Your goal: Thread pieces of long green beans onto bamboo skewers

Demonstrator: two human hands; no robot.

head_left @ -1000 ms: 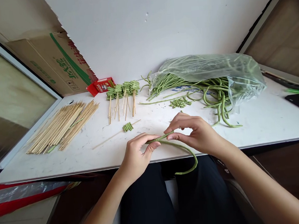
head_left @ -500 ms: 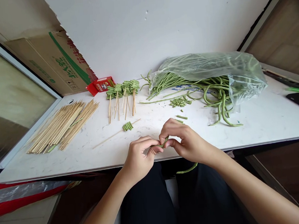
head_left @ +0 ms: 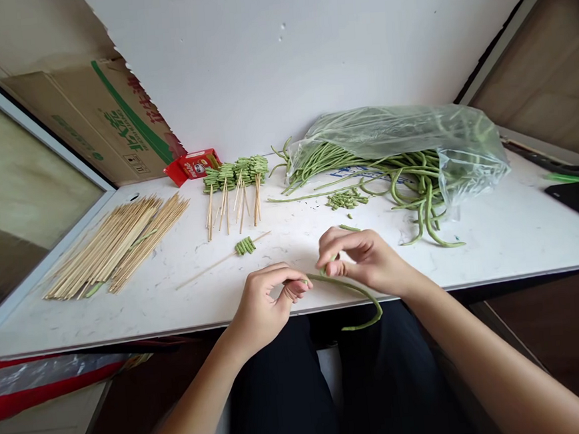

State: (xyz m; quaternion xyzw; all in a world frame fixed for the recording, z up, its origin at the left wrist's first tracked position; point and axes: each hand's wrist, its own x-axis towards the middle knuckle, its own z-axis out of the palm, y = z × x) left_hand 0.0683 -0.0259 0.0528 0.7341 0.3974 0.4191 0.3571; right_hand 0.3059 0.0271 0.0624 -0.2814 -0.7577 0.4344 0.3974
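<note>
My left hand (head_left: pixel 272 298) pinches one end of a long green bean (head_left: pixel 363 291) between thumb and fingertips. The bean runs right from there and curls down over the table's front edge, its tail hanging above my legs. My right hand (head_left: pixel 355 258) is closed on a short bean piece (head_left: pixel 322 271), only partly seen between thumb and fingers. Behind the right hand, another cut piece (head_left: pixel 349 227) lies on the table. Left of centre, a wooden skewer (head_left: pixel 206 271) lies with several short bean pieces (head_left: pixel 245 246) threaded side by side on it.
Loose skewers (head_left: pixel 111 248) lie at the left. Filled bean skewers (head_left: pixel 236 173) are piled by a red box (head_left: pixel 192 166). Short bean ends (head_left: pixel 347 199) form a heap near long beans (head_left: pixel 419 173) in a clear plastic bag (head_left: pixel 402 124). A cardboard box (head_left: pixel 86 126) stands back left.
My hands have come apart. The right hand has moved slightly right with a short piece separated from the bean, while the left keeps the long remainder.
</note>
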